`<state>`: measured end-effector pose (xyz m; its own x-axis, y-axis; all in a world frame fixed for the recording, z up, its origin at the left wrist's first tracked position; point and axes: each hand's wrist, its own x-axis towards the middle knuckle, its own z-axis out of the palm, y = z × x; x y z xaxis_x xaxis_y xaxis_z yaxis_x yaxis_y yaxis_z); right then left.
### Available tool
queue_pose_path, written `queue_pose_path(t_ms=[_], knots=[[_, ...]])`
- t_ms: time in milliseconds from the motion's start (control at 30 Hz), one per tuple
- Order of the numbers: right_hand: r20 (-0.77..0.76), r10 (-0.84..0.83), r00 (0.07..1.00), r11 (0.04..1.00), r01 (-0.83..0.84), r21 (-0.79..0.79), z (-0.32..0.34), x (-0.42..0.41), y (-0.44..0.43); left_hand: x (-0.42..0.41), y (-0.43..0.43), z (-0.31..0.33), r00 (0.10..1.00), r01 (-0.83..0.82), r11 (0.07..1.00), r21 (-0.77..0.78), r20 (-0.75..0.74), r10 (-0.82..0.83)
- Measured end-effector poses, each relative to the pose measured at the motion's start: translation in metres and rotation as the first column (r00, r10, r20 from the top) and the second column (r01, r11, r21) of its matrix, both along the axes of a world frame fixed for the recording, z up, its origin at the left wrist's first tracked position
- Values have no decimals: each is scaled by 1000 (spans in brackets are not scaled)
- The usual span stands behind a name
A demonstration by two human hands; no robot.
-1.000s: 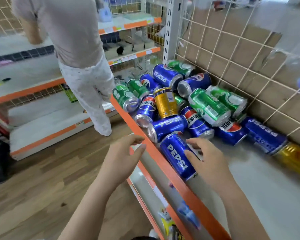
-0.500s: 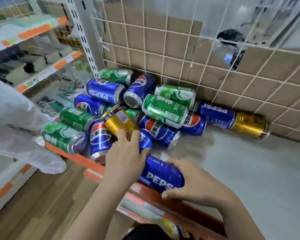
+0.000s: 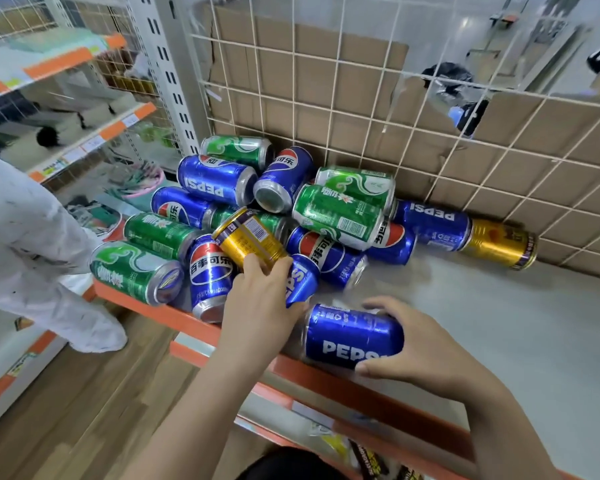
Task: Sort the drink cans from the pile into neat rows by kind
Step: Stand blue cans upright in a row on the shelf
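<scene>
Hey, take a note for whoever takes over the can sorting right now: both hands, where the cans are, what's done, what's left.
Left hand: on the pile, fingers touching the tilted gold metal can; grip unclear.
Right hand: grips a blue Pepsi metal can lying at the grey shelf's front edge.
Pile of blue, green and gold cans: heaped on their sides against the wire grid back.
Done: no rows yet.
Left: sort every can into rows by kind.

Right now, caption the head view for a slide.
Left hand touches a gold can; right hand grips a Pepsi can.
</scene>
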<state>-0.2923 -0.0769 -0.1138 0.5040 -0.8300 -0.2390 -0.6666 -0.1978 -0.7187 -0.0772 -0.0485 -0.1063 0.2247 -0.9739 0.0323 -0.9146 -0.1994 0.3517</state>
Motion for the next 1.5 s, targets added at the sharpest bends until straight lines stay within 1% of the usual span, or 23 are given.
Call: queue_pose_path(t_ms=[100, 233, 367, 467, 567, 700, 733, 800, 867, 933, 1033, 1100, 1200, 1267, 1333, 1367, 1467, 1500], knots=[[58, -99, 993, 994, 101, -29, 8, -10, 0, -8, 0, 1, 998, -11, 1000, 3, 63, 11], [179, -233, 956, 967, 246, -57, 13, -20, -1, -16, -4, 3, 989, -20, 998, 63, 145, 11], [262, -284, 922, 943, 319, -99, 16, -24, -1, -26, -6, 3, 968, -54, 994, 97, 251, 28], [286, -269, 920, 946, 309, -103, 15, -27, -1, -32, -9, 2, 959, -83, 988, 127, 281, 44], [295, -246, 923, 948, 292, -124, 14, -29, -2, -33, -10, 0, 976, -67, 991, 117, 215, 41], [315, -203, 927, 953, 261, -154, 15, -35, -4, -37, 1, 5, 991, -98, 994, 57, 101, 92], [317, -198, 928, 953, 258, -160, 15, -37, -5, -37, 4, 6, 994, -109, 992, 62, 38, 107], [324, -200, 924, 946, 269, -181, 15, -41, -5, -35, 8, 6, 977, -146, 986, 85, -147, 157], [350, -217, 911, 936, 296, -189, 16, -44, -5, -32, 10, 6, 915, -180, 980, 86, -350, 199], [383, -235, 893, 928, 324, -185, 16, -46, -4, -31, 12, 7, 836, -193, 979, 65, -512, 199], [394, -243, 886, 925, 335, -182, 14, -45, 0, -32, 13, 5, 759, -167, 985, 47, -632, 159], [386, -234, 892, 933, 318, -169, 12, -42, 5, -32, 14, 4, 686, -160, 985, 57, -711, 153], [372, -200, 907, 944, 280, -175, 10, -33, 12, -29, 13, 1, 496, -140, 987, 79, -857, 139], [380, -180, 907, 944, 268, -193, 10, -24, 15, -29, 12, -1, 396, -79, 994, 80, -912, 105], [405, -174, 898, 949, 262, -175, 10, -14, 19, -30, 9, -4, 344, -7, 997, 78, -936, 75], [434, -184, 882, 953, 268, -140, 9, -9, 22, -30, 6, -6, 321, 21, 997, 73, -945, 62], [520, -286, 805, 938, 345, -18, 7, -2, 30, -32, 2, -10, 227, 92, 994, 60, -973, 38], [530, -325, 783, 923, 384, -1, 6, -2, 33, -34, 1, -10, 214, 104, 993, 53, -976, 29]])
